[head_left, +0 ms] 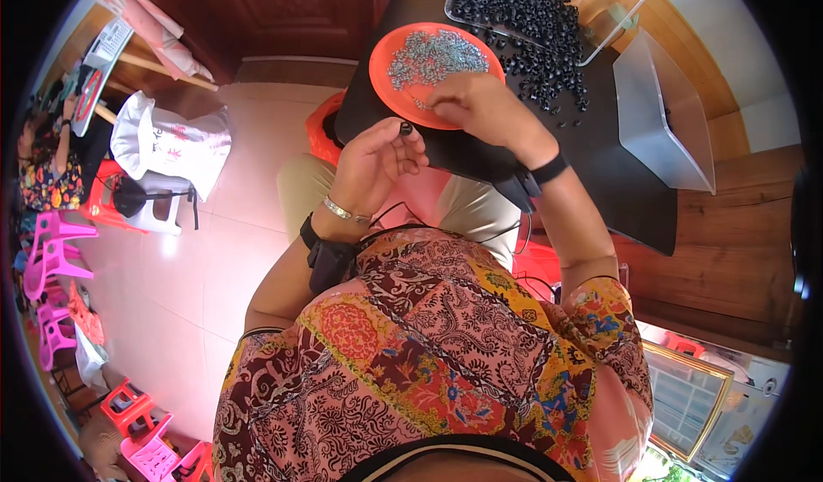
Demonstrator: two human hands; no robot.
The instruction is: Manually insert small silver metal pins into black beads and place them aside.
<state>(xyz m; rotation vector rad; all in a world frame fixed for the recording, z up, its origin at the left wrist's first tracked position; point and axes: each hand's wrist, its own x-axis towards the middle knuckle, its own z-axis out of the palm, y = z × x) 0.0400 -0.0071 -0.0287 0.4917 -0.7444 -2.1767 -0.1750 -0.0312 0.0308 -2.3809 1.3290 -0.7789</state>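
Between the thumb and forefinger of my left hand [377,158] is a small black ring-like part [405,128], held just off the table's near edge. My right hand [489,113] reaches over the near right side of an orange plate [383,87], its fingertips pinched together low at the rim. Whatever those fingertips grip is too small to make out. Many tiny silvery metal pieces [435,57] lie spread across the plate. Behind and right of it, a heap of similar black parts [542,40] spills from a clear tray [452,2] onto the table.
The dark table [626,199] carries a translucent bin [656,113] on its right. An orange bag [322,130] hangs by the table's left side. On the floor to the left are a white sack [184,143] and pink stools [56,255]. Another person [51,169] sits at far left.
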